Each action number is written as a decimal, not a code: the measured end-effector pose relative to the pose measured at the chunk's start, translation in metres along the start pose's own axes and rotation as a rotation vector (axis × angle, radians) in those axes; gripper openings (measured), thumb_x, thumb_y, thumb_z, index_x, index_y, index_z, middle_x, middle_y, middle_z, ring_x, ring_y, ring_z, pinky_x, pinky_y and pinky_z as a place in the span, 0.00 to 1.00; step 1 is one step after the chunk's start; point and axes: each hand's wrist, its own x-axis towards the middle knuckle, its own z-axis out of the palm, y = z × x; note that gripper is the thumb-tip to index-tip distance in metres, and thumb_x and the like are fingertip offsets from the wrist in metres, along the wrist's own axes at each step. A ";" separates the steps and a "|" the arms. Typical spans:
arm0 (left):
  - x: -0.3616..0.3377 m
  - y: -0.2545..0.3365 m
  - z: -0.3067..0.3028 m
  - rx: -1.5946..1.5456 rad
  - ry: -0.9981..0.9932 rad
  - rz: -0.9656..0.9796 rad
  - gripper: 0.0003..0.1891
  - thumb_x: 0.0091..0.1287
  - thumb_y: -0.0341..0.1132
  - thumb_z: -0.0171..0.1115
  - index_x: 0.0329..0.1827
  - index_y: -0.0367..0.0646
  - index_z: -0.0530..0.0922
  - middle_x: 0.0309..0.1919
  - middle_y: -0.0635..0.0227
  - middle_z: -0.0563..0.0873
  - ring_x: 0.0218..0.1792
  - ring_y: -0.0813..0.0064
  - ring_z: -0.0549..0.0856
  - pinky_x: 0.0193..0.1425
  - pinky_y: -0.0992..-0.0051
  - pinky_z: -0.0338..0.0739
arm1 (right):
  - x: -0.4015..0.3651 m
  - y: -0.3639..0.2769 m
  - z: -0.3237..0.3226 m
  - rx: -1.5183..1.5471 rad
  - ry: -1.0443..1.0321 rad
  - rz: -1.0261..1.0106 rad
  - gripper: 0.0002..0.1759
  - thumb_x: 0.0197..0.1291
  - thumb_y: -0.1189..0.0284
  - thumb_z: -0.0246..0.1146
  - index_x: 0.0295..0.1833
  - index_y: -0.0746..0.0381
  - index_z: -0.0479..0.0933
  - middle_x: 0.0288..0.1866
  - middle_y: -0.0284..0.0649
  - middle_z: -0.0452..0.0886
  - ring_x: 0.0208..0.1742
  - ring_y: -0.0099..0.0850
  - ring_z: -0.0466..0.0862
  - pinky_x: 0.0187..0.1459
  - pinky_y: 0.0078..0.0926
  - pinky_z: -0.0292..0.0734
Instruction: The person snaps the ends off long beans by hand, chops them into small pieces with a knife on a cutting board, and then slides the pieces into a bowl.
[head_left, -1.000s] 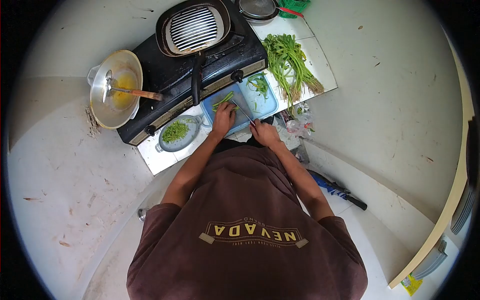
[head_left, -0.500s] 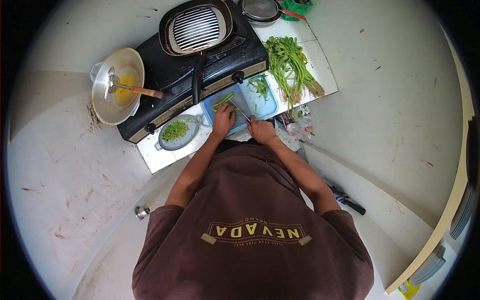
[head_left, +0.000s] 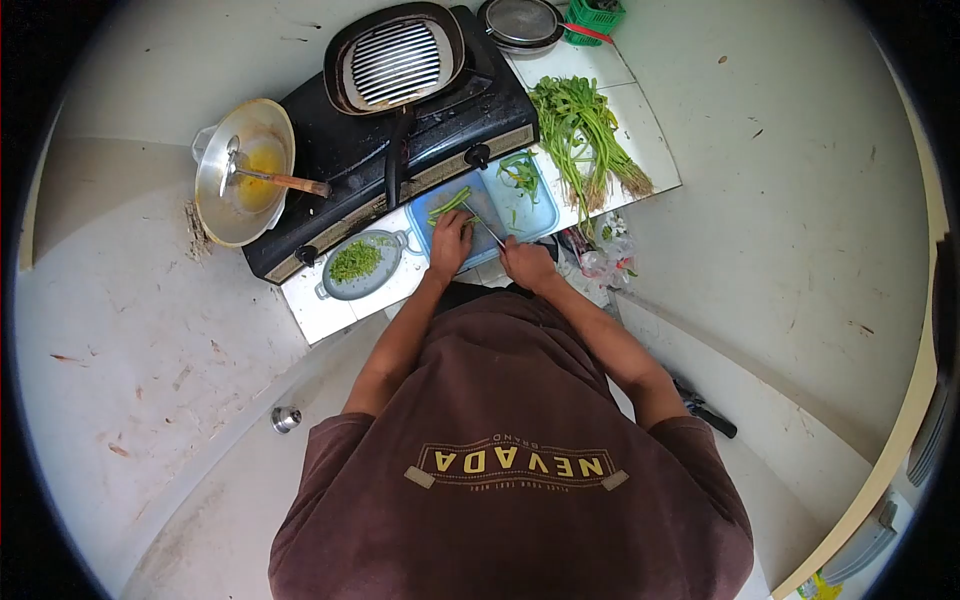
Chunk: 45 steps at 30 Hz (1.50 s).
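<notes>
My right hand (head_left: 528, 264) is closed round the handle of a knife (head_left: 487, 228), whose blade slants up and left across a dark board on the blue tray (head_left: 548, 215). Cut green stems (head_left: 452, 202) lie beside the blade. My left hand (head_left: 451, 245), fingers curled, presses some of these stems against the board, just left of the blade. Loose green leaves (head_left: 518, 174) rest in the tray's right part. To the left, a grey oval dish (head_left: 345, 291) contains finely chopped greens (head_left: 355, 262).
Behind the tray stands a black gas stove (head_left: 320, 160) bearing a grill pan (head_left: 395, 62) with its handle toward me. A wok (head_left: 212, 195) holding a ladle is at left. Rooted greens (head_left: 585, 130) lie right of the tray; a sieve (head_left: 522, 18) and green basket (head_left: 598, 18) sit farther back.
The whole view has shifted slightly. Both hands stay at the board, with the knife still beside the stems; little else differs.
</notes>
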 end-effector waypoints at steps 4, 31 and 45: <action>-0.001 -0.001 0.001 -0.069 0.010 -0.071 0.08 0.63 0.22 0.65 0.45 0.35 0.85 0.43 0.52 0.85 0.48 0.47 0.82 0.56 0.56 0.77 | -0.007 0.005 -0.002 -0.011 -0.024 0.009 0.19 0.74 0.60 0.53 0.46 0.69 0.73 0.28 0.54 0.86 0.32 0.54 0.89 0.36 0.54 0.83; 0.002 0.002 0.001 0.007 0.008 0.002 0.09 0.60 0.22 0.66 0.43 0.35 0.85 0.41 0.53 0.84 0.47 0.49 0.82 0.55 0.58 0.77 | 0.003 0.002 0.006 0.024 0.037 -0.043 0.21 0.75 0.59 0.54 0.47 0.69 0.74 0.26 0.56 0.85 0.30 0.56 0.88 0.33 0.55 0.84; 0.001 0.003 -0.001 0.008 -0.002 -0.021 0.08 0.62 0.24 0.66 0.44 0.35 0.85 0.41 0.53 0.84 0.47 0.49 0.82 0.56 0.57 0.77 | 0.013 -0.003 0.002 0.006 -0.029 0.007 0.20 0.73 0.59 0.54 0.48 0.68 0.74 0.31 0.55 0.87 0.34 0.54 0.89 0.38 0.55 0.84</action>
